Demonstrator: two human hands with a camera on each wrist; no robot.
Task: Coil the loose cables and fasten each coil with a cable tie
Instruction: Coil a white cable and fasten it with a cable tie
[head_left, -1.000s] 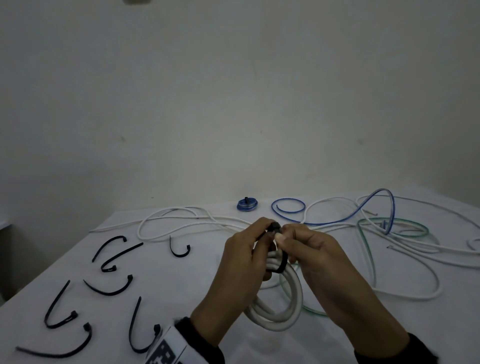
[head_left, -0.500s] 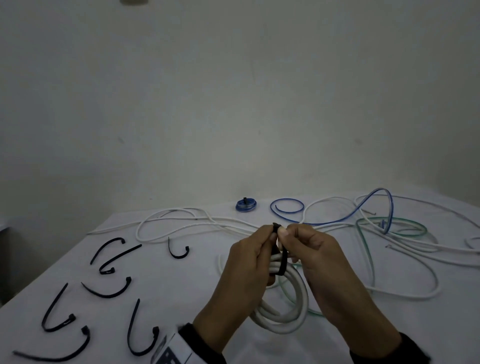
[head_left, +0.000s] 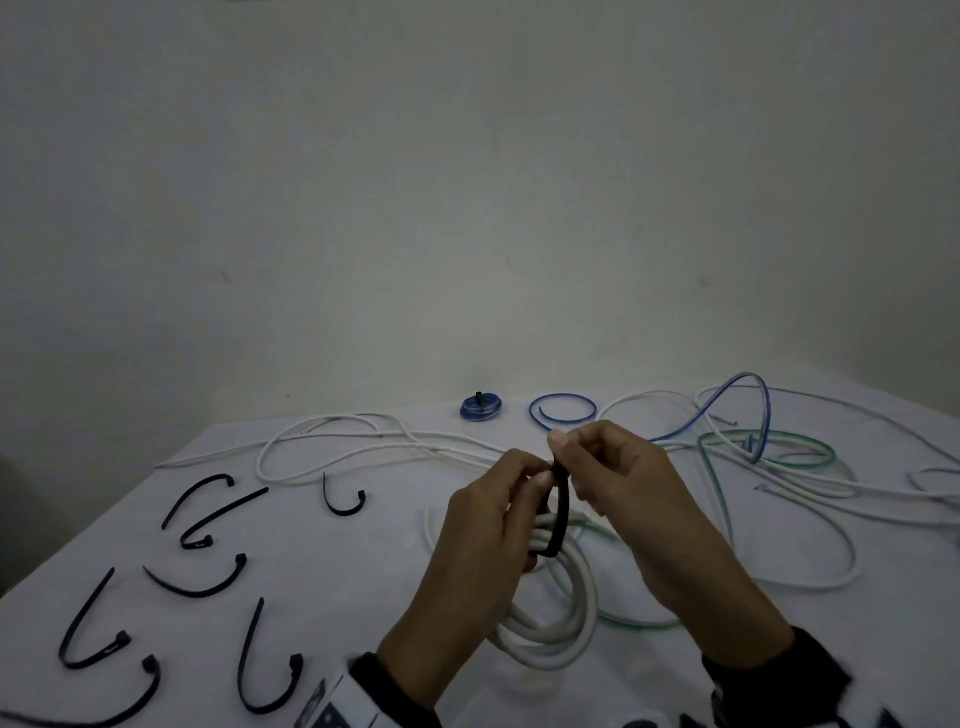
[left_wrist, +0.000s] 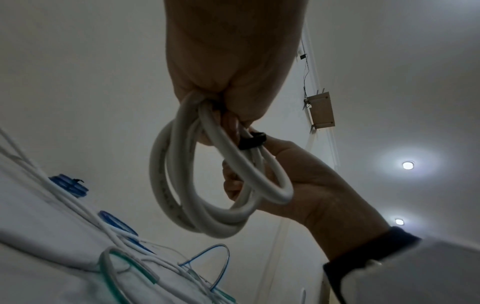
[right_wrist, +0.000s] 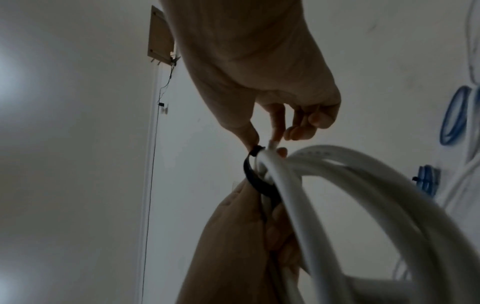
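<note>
White cloth covers the table (head_left: 363, 582) under my view, spare black ties (head_left: 343, 496) lying at its left. My left hand (head_left: 483, 535) grips the white coil (head_left: 550, 629) held above it; my right hand (head_left: 618, 478) pinches the black cable tie (head_left: 560, 512) looped round the coil's top

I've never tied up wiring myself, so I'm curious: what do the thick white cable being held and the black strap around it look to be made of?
The white cable seems plastic-sheathed: smooth, faintly glossy, and stiff enough to hold round loops. The black cable tie looks like matte flexible plastic, probably nylon; it bends in a flat band round the coil without creasing. What lies inside the cable is hidden.
</note>
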